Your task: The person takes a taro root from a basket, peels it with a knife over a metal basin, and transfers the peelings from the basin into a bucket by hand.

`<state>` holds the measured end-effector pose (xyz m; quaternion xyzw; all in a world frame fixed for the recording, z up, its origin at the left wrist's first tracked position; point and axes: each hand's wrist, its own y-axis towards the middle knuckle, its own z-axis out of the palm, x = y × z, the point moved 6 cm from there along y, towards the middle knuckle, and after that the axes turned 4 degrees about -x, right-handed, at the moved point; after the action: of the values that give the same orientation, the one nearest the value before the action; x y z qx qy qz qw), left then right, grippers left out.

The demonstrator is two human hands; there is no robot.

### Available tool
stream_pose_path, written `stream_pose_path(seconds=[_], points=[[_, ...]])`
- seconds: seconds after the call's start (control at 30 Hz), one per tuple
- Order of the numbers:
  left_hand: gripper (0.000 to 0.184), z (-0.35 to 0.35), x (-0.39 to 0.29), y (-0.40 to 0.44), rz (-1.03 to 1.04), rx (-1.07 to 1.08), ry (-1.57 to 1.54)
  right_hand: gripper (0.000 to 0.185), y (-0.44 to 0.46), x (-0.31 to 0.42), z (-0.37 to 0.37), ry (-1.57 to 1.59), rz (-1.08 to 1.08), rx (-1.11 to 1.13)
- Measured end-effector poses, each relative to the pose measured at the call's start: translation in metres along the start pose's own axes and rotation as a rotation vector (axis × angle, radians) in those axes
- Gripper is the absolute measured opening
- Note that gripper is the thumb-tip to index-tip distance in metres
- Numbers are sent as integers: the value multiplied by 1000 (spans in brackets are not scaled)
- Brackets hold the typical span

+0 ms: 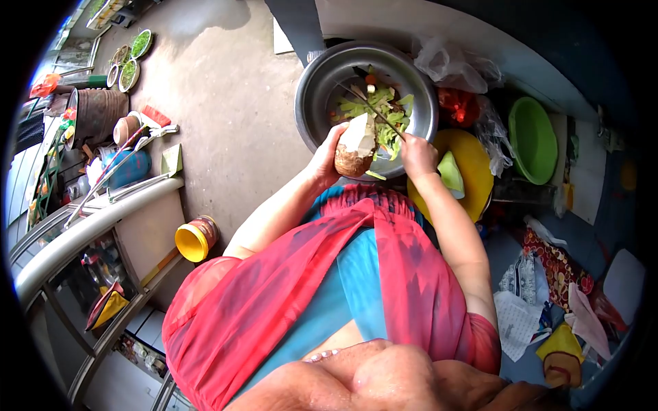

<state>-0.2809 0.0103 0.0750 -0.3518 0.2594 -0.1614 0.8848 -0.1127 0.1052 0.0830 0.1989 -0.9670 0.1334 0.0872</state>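
Grey floor (236, 96); knife (385, 119) and vegetable (355, 159) in hands (419, 156).

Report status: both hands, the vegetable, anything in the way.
Left hand gripping root vegetable, upper part peeled, base brown-skinned. Right hand holding knife, blade contact unclear. Vegetable over metal basin, peelings inside. No obstruction seen between hands.

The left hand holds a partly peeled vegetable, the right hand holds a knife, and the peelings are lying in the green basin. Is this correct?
Not quite: the peelings are lying in the grey metal basin, as the head view shows. The rest is right: the left hand holds the partly peeled vegetable, and the right hand holds the knife.
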Motion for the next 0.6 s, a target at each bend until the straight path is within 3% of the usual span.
stream_pose_path(seconds=[0.2,0.3,0.4,0.47,0.53,0.6], points=[[53,-4,-11,5,43,-11,-19,27,-25,45,-58,305,-175,-311],[47,2,-13,1,129,-104,17,35,-35,71,-75,190,-311,-344],[49,-3,-7,6,116,-19,68,32,-32,64,-66,98,-330,-358],[50,3,-6,-4,-44,-50,12,31,-19,33,-38,41,-186,-250],[54,5,-4,-6,-3,4,23,27,-7,3,-14,49,-14,-56],[55,6,-5,-6,25,-15,1,24,-10,0,-14,107,-15,-112]])
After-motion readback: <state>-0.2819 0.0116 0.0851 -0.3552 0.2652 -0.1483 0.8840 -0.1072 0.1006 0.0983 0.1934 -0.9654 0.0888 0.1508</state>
